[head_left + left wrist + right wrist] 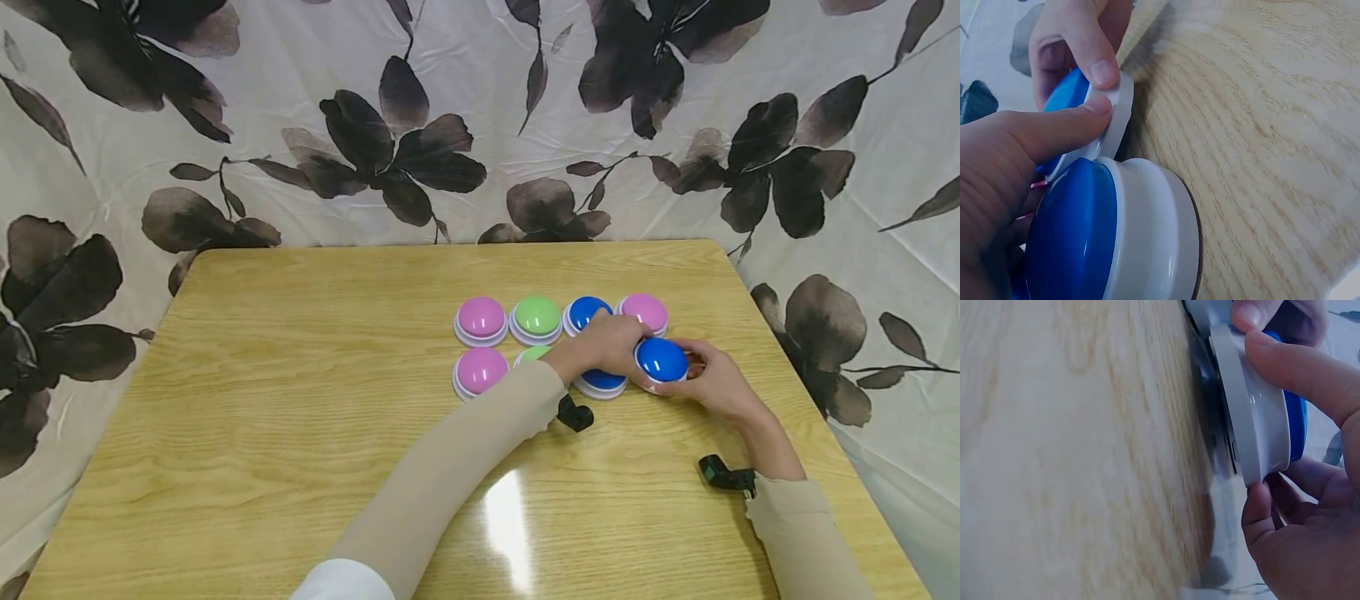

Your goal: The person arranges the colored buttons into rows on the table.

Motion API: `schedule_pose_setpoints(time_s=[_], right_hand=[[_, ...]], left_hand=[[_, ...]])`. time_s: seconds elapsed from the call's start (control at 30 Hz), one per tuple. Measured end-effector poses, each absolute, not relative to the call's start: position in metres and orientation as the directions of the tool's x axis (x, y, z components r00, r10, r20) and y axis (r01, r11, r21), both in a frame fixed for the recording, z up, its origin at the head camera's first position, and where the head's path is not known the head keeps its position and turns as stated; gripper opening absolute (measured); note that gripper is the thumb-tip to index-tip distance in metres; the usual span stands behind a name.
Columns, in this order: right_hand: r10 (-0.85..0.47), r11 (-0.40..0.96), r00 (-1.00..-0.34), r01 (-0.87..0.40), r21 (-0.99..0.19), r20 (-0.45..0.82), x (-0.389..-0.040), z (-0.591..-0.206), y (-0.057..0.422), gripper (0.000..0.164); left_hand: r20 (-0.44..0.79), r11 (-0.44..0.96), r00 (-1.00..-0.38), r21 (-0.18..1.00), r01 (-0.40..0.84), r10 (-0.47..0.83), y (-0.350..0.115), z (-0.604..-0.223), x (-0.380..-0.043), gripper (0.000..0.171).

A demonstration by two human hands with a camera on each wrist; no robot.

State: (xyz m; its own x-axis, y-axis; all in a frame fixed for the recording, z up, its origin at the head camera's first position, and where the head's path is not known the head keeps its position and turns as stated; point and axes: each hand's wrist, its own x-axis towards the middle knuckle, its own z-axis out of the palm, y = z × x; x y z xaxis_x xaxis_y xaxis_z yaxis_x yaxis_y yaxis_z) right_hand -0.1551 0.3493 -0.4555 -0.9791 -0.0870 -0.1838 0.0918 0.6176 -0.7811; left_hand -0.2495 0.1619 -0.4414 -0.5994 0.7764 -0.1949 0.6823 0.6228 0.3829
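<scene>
Between my two hands is a blue push button (662, 360), a glossy dome on a round white base. My left hand (617, 343) grips its left side, thumb along the near rim. From the right, my right hand (716, 382) holds the same base between thumb and fingers. In the right wrist view the held button's white base (1259, 419) is tipped, with its underside edge off the table. A second blue push button (602, 382) sits on the table under my left hand, partly hidden; the left wrist view shows its dome (1075, 231) close up.
In the back row stand a pink button (482, 317), a green button (537, 316), a third blue button (585, 312) and another pink button (645, 312). A front pink button (482, 370) and a half-hidden green button (533, 353) stand by my left forearm. Floral cloth hangs behind the wooden table (300, 375).
</scene>
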Motion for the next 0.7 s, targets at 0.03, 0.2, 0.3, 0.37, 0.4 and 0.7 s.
schedule_pose_setpoints(time_s=[0.03,0.2,0.3,0.37,0.4,0.7], right_hand=[[-0.086,0.618,-0.979,0.093,-0.78,-0.184,-0.1551,-0.4557,0.3496,0.085],[-0.089,0.602,-0.98,0.091,-0.793,-0.18,-0.1552,-0.4583,0.3509,0.085],[-0.088,0.594,-0.98,0.09,-0.8,-0.176,-0.1557,-0.4601,0.3516,0.085],[-0.09,0.59,-0.98,0.092,-0.802,-0.179,-0.1559,-0.4611,0.3518,0.085],[-0.091,0.588,-0.98,0.093,-0.804,-0.18,-0.1561,-0.4616,0.3518,0.085],[-0.099,0.574,-0.978,0.094,-0.814,-0.182,-0.1558,-0.4635,0.3512,0.086]], left_hand=[[-0.195,0.625,-0.601,0.38,0.682,0.775,0.1623,-0.4414,-0.2492,0.083],[-0.193,0.629,-0.606,0.37,0.684,0.772,0.1634,-0.4428,-0.2485,0.083],[-0.188,0.624,-0.603,0.375,0.686,0.775,0.1631,-0.4437,-0.2488,0.083],[-0.183,0.622,-0.602,0.373,0.689,0.777,0.1629,-0.4446,-0.249,0.083],[-0.181,0.621,-0.603,0.374,0.688,0.777,0.1631,-0.445,-0.2492,0.083],[-0.172,0.629,-0.615,0.363,0.687,0.77,0.1639,-0.4487,-0.2493,0.083]])
